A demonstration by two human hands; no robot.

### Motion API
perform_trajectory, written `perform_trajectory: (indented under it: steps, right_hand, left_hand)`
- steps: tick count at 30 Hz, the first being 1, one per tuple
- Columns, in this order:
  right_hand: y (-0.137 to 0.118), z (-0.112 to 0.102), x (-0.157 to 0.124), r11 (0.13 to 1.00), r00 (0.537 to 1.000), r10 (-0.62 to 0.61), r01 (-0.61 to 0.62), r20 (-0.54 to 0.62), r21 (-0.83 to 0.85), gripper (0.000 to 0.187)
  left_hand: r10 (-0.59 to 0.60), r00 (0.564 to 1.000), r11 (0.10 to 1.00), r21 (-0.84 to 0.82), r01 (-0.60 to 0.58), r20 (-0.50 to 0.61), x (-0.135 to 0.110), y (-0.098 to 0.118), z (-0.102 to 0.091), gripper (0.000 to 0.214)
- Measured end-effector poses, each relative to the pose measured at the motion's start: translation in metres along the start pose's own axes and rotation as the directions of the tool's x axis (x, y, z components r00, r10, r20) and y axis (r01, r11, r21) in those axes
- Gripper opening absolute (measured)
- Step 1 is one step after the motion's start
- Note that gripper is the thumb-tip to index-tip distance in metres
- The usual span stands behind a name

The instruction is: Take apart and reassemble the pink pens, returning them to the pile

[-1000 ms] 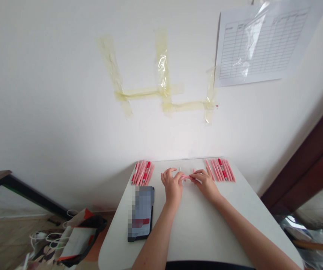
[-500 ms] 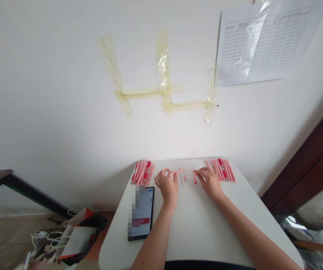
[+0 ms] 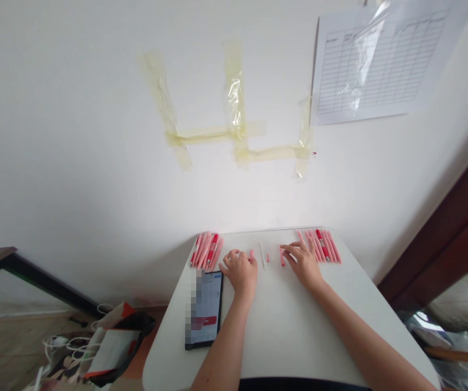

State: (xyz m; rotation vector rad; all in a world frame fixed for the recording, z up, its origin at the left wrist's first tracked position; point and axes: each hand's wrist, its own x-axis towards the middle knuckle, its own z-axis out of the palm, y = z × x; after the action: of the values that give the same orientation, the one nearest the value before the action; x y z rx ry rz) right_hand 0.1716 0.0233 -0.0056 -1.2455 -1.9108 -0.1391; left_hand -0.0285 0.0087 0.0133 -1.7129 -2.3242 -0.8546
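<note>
My left hand (image 3: 241,271) is over the table with its fingers curled. Thumb and fingertips close on a short pink pen part (image 3: 252,253), partly hidden by the hand. To its right lies a thin white pen refill (image 3: 263,256), then a tiny pink pen piece (image 3: 268,257). My right hand (image 3: 303,263) pinches a pink pen barrel (image 3: 281,256) with a darker red end, held close to the tabletop. Beyond that hand, a row of pink and red pens (image 3: 324,247) lies at the table's back right corner.
More pink and red pens (image 3: 206,250) lie at the back left of the white table (image 3: 286,336). A phone (image 3: 207,308) lies in front of them, near my left forearm. The wall (image 3: 234,201) rises behind the table. Bags and cables (image 3: 111,347) are on the floor at left.
My left hand has shifted slightly left. The pink pen part at its fingertips has turned from slanting to nearly upright in view, pointing toward the wall. My right hand has barely moved.
</note>
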Motion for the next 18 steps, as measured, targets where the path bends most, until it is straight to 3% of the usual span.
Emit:
perform_trajectory:
  steps: [7, 18]
  right_hand:
    - [-0.003, 0.001, 0.002, 0.999, 0.998, -0.023, 0.025, 0.060, -0.029, 0.020]
    - [-0.018, 0.006, 0.023, 0.995, 0.973, -0.097, 0.102, 0.209, -0.010, 0.017]
  left_hand:
    - [-0.010, 0.999, 1.000, 0.000, 0.010, 0.038, -0.001, 0.002, -0.001, 0.042]
    - [0.013, 1.000, 1.000, -0.017, -0.013, 0.003, 0.000, -0.002, 0.001, 0.043]
